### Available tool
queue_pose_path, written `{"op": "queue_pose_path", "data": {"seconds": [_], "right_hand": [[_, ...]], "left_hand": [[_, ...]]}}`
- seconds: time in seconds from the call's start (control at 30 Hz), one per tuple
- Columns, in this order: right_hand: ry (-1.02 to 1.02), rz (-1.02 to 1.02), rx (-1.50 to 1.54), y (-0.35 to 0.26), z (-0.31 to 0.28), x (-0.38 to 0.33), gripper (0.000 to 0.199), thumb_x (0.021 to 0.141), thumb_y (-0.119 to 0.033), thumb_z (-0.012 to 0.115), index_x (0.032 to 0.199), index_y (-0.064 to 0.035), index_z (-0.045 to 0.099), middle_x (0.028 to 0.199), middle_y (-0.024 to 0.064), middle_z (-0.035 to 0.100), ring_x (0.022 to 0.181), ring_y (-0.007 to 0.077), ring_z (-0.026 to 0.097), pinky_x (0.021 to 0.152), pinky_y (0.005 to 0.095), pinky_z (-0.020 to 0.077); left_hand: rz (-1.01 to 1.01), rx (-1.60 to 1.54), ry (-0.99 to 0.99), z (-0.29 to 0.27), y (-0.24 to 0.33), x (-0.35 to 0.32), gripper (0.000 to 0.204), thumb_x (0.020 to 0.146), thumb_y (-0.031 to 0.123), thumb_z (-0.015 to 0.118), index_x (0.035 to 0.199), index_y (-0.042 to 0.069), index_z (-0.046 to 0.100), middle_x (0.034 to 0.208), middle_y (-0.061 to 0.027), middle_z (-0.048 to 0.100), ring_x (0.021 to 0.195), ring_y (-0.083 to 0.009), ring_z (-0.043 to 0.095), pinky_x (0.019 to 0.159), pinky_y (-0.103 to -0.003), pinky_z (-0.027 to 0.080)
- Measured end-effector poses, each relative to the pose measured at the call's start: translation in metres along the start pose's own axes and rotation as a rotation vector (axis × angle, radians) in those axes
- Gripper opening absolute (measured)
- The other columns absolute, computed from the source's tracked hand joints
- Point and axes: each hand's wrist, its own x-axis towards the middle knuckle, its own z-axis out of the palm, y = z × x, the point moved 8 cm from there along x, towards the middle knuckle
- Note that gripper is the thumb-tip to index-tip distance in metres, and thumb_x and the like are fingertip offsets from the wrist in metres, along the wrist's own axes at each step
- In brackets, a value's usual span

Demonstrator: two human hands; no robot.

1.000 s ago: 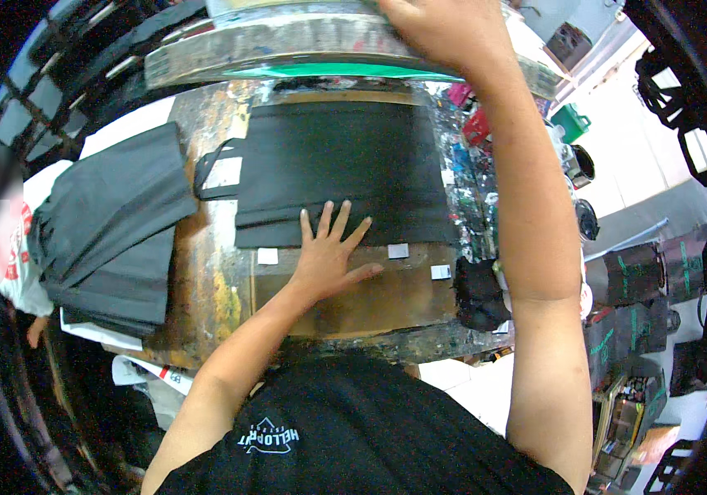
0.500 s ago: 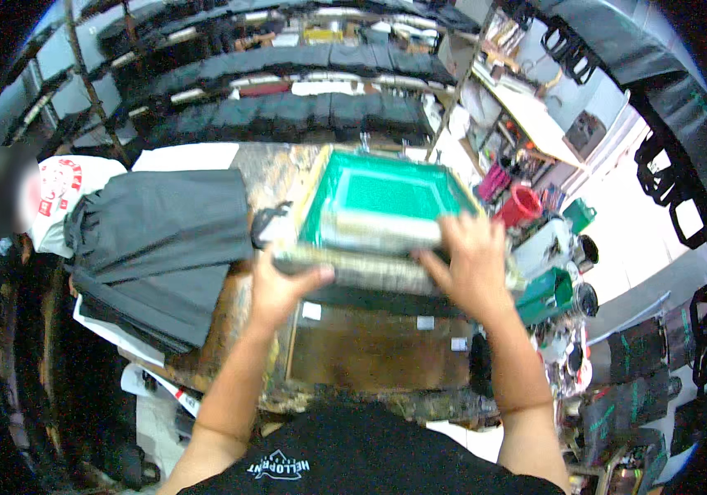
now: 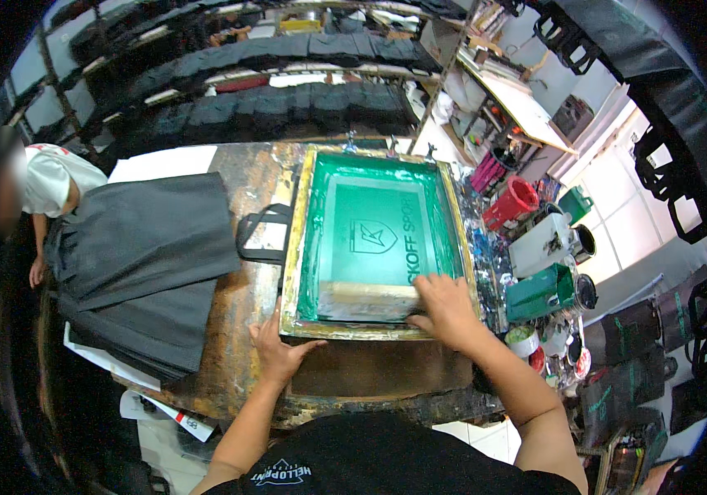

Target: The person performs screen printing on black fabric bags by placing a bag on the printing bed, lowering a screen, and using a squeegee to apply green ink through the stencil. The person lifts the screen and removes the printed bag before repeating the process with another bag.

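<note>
A screen printing frame (image 3: pixel 466 247) with green mesh lies on the worktable in front of me. The mesh bears a shield design and dark lettering. Inside the frame, near its front edge, rests a squeegee (image 3: pixel 370 294) with a pale wooden handle. My right hand (image 3: pixel 450 312) grips the squeegee's right end. At the frame's near left corner is my left hand (image 3: pixel 277 346), its thumb and fingers spread along the two outer edges. A black strap loop (image 3: pixel 264 233) sticks out on the frame's left; whatever it belongs to is hidden underneath.
Dark folded fabric pieces (image 3: pixel 139 264) are piled on the table's left. To the right stand a red bucket (image 3: pixel 512 204), a green container (image 3: pixel 539 293) and several paint pots. Clamps (image 3: pixel 390 147) line the far edge. Another person's arm (image 3: pixel 40 252) shows at far left.
The frame's raised near side has come down flat, covering most of the brown board beneath. My right hand now holds only the squeegee, and my left hand has loosened at the corner.
</note>
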Motion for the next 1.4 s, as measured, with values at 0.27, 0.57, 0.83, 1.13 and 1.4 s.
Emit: {"op": "queue_pose_path", "data": {"seconds": [0.27, 0.57, 0.83, 1.13, 1.4], "right_hand": [[0.099, -0.006, -0.088, 0.009, 0.017, 0.029, 0.061, 0.071, -0.020, 0.087, 0.123, -0.0128, 0.056, 0.109, 0.0080, 0.059, 0.108, 0.0293, 0.057, 0.096, 0.0563, 0.0359], [0.235, -0.032, -0.152, 0.100, 0.038, 0.180, 0.070, 0.070, -0.024, 0.090, 0.130, -0.0133, 0.054, 0.112, 0.0074, 0.062, 0.111, 0.0285, 0.059, 0.099, 0.0567, 0.0337], [0.174, -0.131, -0.106, 0.155, 0.049, 0.309, 0.069, 0.074, -0.032, 0.092, 0.129, -0.0145, 0.055, 0.120, 0.0074, 0.067, 0.118, 0.0319, 0.063, 0.097, 0.0658, 0.0389], [0.278, -0.046, -0.172, 0.167, 0.021, 0.300, 0.069, 0.075, -0.031, 0.089, 0.132, -0.0154, 0.056, 0.122, 0.0068, 0.067, 0.119, 0.0313, 0.063, 0.099, 0.0639, 0.0435], [0.457, -0.054, -0.216, 0.157, 0.051, 0.282, 0.059, 0.070, -0.018, 0.087, 0.122, -0.0153, 0.059, 0.107, 0.0050, 0.066, 0.105, 0.0280, 0.065, 0.088, 0.0470, 0.0486]], "left_hand": [[0.044, 0.010, -0.002, 0.002, -0.003, -0.001, 0.121, 0.053, 0.054, 0.097, 0.148, -0.006, 0.052, 0.104, -0.0100, 0.073, 0.093, -0.0291, 0.062, 0.092, -0.044, 0.037], [-0.009, 0.052, -0.055, 0.007, -0.012, -0.004, 0.120, 0.047, 0.056, 0.098, 0.141, -0.005, 0.058, 0.111, -0.0125, 0.070, 0.094, -0.0317, 0.053, 0.090, -0.044, 0.039], [-0.066, 0.116, -0.108, 0.006, -0.021, -0.012, 0.109, 0.050, 0.065, 0.095, 0.131, 0.000, 0.064, 0.107, -0.0103, 0.066, 0.098, -0.0308, 0.054, 0.095, -0.049, 0.034], [0.152, 0.169, -0.059, -0.014, 0.043, 0.073, 0.115, 0.059, 0.076, 0.085, 0.146, 0.005, 0.059, 0.123, -0.0180, 0.056, 0.118, -0.0369, 0.050, 0.106, -0.052, 0.034], [0.579, 0.262, 0.183, 0.115, 0.088, 0.330, 0.076, 0.088, 0.066, 0.072, 0.130, 0.003, 0.067, 0.122, -0.0226, 0.063, 0.117, -0.0409, 0.059, 0.104, -0.054, 0.044]]}}
